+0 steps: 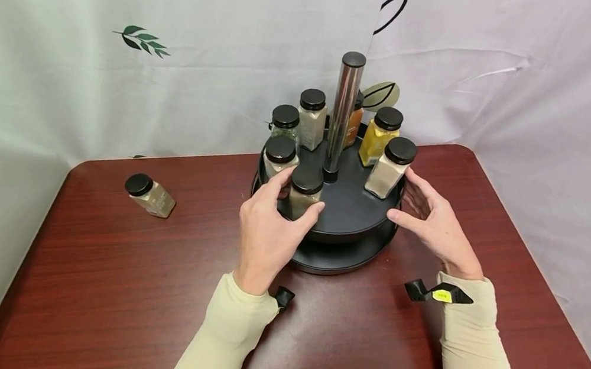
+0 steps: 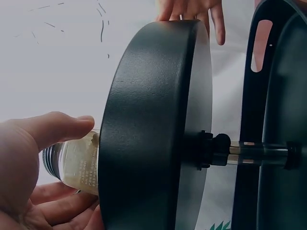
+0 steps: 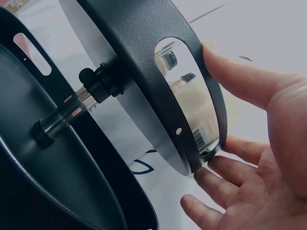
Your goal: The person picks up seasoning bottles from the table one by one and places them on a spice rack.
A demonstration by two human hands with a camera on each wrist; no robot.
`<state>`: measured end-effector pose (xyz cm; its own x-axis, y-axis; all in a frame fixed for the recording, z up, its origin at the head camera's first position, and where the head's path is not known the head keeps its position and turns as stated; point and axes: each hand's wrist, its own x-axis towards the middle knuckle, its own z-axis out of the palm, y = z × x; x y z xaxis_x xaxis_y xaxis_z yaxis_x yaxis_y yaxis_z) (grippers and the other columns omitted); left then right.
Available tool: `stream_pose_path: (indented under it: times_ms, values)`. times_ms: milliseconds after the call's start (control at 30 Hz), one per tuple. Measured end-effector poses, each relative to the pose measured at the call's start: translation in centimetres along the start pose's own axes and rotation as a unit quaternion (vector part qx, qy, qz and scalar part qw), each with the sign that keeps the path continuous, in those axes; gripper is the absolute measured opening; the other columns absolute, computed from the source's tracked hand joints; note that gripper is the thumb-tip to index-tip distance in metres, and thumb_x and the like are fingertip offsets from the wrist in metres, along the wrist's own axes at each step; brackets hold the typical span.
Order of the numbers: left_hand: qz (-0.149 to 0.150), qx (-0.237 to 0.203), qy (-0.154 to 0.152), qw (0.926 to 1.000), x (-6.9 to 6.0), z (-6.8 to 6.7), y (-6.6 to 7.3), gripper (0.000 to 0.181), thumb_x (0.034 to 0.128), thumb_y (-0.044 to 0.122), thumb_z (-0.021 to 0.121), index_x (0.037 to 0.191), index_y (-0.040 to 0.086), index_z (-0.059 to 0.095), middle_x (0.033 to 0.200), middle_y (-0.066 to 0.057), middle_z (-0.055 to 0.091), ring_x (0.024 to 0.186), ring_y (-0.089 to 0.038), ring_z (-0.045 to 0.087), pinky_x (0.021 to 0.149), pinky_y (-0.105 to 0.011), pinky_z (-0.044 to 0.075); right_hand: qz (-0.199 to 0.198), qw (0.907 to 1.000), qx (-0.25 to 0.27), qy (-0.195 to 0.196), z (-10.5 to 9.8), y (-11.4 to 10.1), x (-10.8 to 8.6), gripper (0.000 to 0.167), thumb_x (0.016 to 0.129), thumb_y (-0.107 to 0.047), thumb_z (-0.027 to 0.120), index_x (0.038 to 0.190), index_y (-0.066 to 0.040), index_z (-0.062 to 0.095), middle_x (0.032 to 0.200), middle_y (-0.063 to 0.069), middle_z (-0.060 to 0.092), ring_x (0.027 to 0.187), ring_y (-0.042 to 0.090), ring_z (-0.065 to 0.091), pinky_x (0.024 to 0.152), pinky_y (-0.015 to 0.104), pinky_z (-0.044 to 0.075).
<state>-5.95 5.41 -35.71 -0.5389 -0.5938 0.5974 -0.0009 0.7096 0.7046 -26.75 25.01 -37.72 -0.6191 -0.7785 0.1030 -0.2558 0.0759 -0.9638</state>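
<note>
A two-tier black turntable rack (image 1: 349,204) with a metal post (image 1: 343,118) stands on the table, its upper tier holding several black-capped spice jars. My left hand (image 1: 272,230) holds a spice jar (image 1: 305,194) of greyish powder at the tier's front left, thumb on one side and fingers on the other. In the left wrist view this jar (image 2: 76,160) stands behind the tier wall, which hides its base. My right hand (image 1: 438,228) touches the tier's right rim with spread fingers, beside a jar of pale powder (image 1: 388,173). In the right wrist view, its fingertips (image 3: 206,175) meet the slotted wall.
A spice jar (image 1: 152,195) lies on its side on the dark red table (image 1: 120,286), left of the rack. Yellow (image 1: 378,142) and orange (image 1: 353,126) jars stand behind the post's right side. A white curtain (image 1: 208,39) hangs close behind the rack.
</note>
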Motion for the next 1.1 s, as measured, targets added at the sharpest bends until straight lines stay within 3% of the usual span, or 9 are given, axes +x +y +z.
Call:
stream_pose_path:
  times_ms: [400, 533, 700, 967, 1100]
  values:
    - [0.012, 0.011, -0.006, 0.9999, -0.2, -0.8, -0.5, 0.063, 0.0768, 0.031, 0.090, 0.131, 0.010, 0.066, 0.122, -0.003, 0.070, 0.107, -0.018, 0.064, 0.092, -0.037, 0.050, -0.011, 0.9995, -0.031, 0.004, -0.2, 0.3, 0.1, 0.079, 0.092, -0.001, 0.071, 0.158, -0.005, 0.028, 0.161, 0.014, 0.032, 0.146, 0.020, 0.034, 0.113, 0.026, 0.034]
    - [0.023, 0.012, 0.011, 0.9996, -0.3, -1.8, -0.8, 0.056, 0.0760, 0.030, 0.090, 0.123, 0.008, 0.069, 0.115, -0.004, 0.071, 0.098, -0.020, 0.065, 0.085, -0.036, 0.051, -0.042, 0.9978, -0.052, 0.002, -0.4, 0.5, 0.1, 0.067, 0.098, -0.005, 0.063, 0.157, -0.003, 0.030, 0.161, 0.017, 0.032, 0.146, 0.022, 0.034, 0.110, 0.020, 0.035]
    - [0.027, 0.024, 0.041, 0.9985, -0.1, -3.5, -1.7, 0.047, 0.0790, 0.033, 0.088, 0.115, 0.008, 0.072, 0.107, -0.004, 0.072, 0.087, -0.020, 0.063, 0.080, -0.032, 0.050, -0.048, 0.9985, -0.024, 0.010, -0.4, 0.5, 0.2, 0.059, 0.102, -0.005, 0.057, 0.155, 0.003, 0.031, 0.160, 0.021, 0.030, 0.145, 0.020, 0.035, 0.109, 0.017, 0.035]
    - [-0.008, 0.024, 0.091, 0.9956, 0.5, -5.9, -3.3, 0.043, 0.0802, 0.031, 0.087, 0.115, 0.008, 0.074, 0.109, 0.000, 0.074, 0.089, -0.018, 0.067, 0.082, -0.038, 0.051, -0.031, 0.9988, 0.038, 0.001, -0.3, 0.5, 0.1, 0.065, 0.100, -0.003, 0.059, 0.157, -0.001, 0.028, 0.162, 0.020, 0.027, 0.147, 0.021, 0.032, 0.113, 0.022, 0.032]
    - [-0.039, 0.024, 0.111, 0.9928, 0.8, -6.8, -3.9, 0.043, 0.0789, 0.030, 0.088, 0.115, 0.010, 0.075, 0.110, 0.001, 0.074, 0.091, -0.018, 0.067, 0.084, -0.034, 0.050, -0.031, 0.9981, 0.054, -0.005, -0.3, 0.5, 0.2, 0.068, 0.099, -0.001, 0.059, 0.159, -0.004, 0.026, 0.163, 0.018, 0.026, 0.149, 0.022, 0.029, 0.114, 0.022, 0.030]
